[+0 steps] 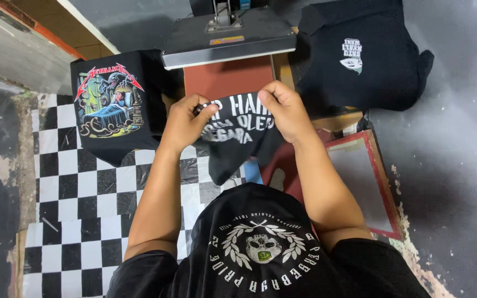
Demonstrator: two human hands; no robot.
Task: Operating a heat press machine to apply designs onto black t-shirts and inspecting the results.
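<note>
Black cotton shirt (pixel 238 138) with white lettering, probably light and floppy, hangs just in front of the heat press (pixel 227 41), pinched at its top edge by the left hand (pixel 183 124) and right hand (pixel 285 110), both closed on it.

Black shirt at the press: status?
Left hand and right hand both grip black printed shirt, held over red press pad. Heat plate raised. Nothing in the way.

A single head-worn camera looks steeply down, close above the heat press (pixel 227 41), which sits at the frame's top centre; checkered floor (pixel 78 193) lies left below it.
</note>
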